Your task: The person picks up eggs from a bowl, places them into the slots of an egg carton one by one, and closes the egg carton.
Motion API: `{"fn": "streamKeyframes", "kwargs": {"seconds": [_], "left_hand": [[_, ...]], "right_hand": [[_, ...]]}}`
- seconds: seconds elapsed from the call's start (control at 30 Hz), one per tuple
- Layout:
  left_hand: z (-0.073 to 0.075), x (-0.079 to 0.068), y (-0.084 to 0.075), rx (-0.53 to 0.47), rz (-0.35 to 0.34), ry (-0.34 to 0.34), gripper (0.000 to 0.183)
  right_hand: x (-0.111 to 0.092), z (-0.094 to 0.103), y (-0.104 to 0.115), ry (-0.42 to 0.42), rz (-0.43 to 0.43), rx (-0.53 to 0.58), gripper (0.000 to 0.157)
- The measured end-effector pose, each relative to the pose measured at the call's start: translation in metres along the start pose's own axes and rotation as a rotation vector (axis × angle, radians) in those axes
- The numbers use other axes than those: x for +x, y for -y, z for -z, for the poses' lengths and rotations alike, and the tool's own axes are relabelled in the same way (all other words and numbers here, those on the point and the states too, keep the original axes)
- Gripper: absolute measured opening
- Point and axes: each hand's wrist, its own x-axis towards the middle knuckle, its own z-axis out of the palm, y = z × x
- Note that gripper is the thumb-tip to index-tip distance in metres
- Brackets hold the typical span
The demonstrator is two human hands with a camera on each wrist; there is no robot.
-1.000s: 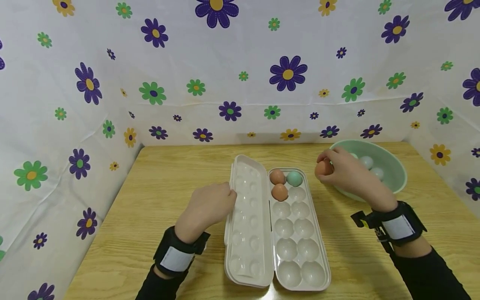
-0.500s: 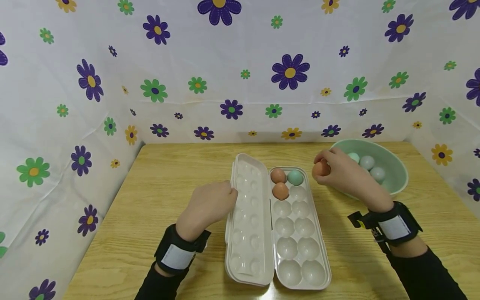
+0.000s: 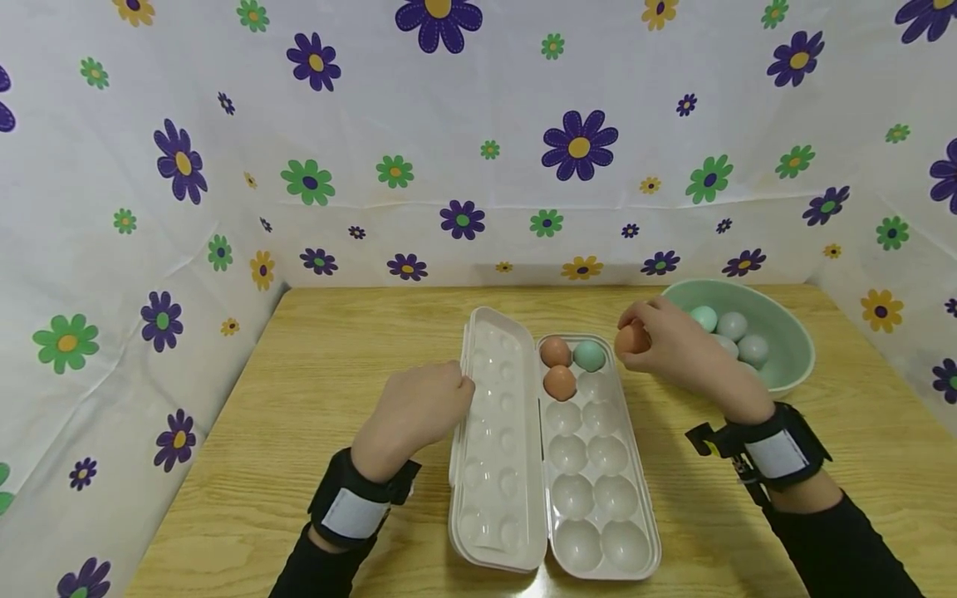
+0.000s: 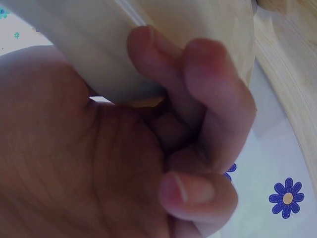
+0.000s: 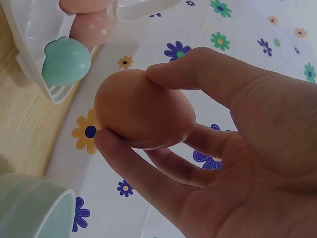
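A white egg box (image 3: 606,453) lies open on the table, its lid (image 3: 497,448) folded out to the left. Two brown eggs (image 3: 559,383) and one green egg (image 3: 589,355) sit in the cups at its far end. My left hand (image 3: 414,407) grips the left edge of the lid; in the left wrist view its fingers (image 4: 218,79) curl round that edge. Between thumb and fingers my right hand (image 3: 673,345) holds a brown egg (image 5: 143,109) in the air, just right of the box's far end and beside the green bowl's near left side.
A pale green bowl (image 3: 792,357) with several light green and whitish eggs (image 3: 733,325) stands at the back right, partly hidden by my right hand. The wooden table (image 3: 336,332) ends at a white flowered cloth (image 3: 374,124) behind and at both sides.
My right hand has moved left with the brown egg, away from the bowl and nearer the egg box, uncovering more of the bowl's eggs. My left hand has stayed on the lid.
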Motion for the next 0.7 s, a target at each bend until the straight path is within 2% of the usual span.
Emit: {"fn": "streamKeyframes", "kwargs": {"seconds": [0.43, 0.7], "left_hand": [[-0.001, 0.000, 0.001, 0.001, -0.005, -0.008, 0.036], [-0.002, 0.000, 0.001, -0.004, -0.010, -0.011, 0.036]], "right_hand": [[0.004, -0.004, 0.006, -0.001, 0.026, -0.002, 0.042], [0.009, -0.013, 0.010, 0.007, 0.026, 0.009, 0.042]]}}
